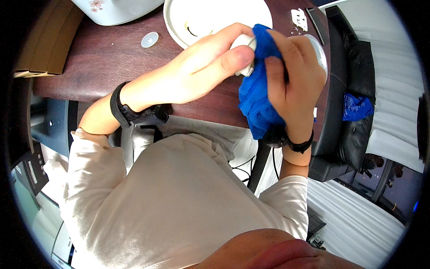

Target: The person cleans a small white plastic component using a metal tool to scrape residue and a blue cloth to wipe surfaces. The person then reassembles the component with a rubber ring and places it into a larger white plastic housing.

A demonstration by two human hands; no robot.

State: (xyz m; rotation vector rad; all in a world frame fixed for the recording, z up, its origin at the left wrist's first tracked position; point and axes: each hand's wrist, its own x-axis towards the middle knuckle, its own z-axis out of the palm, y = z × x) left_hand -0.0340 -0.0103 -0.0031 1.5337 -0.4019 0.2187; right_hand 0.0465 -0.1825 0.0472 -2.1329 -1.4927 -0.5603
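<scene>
My left hand (192, 69) is closed around a small white plastic piece (244, 44), thumb on its near side. The exact kind of this piece cannot be made out, since fingers and cloth cover part of it. Bunched in my right hand (298, 67) is a blue cloth (256, 101), pressed against the white piece and hanging down past the table's front edge. Just beyond both hands lies a large white round plate-like part (244, 13) with a dark curved mark on it.
On the dark reddish-brown table (94, 71) sit a translucent disc (149, 39), a white rounded vessel with a flower print (121, 10) and cardboard (47, 42). A small white plate (298, 20) with tiny screws is at the far right. A black sofa (333, 116) bears another blue cloth (357, 107).
</scene>
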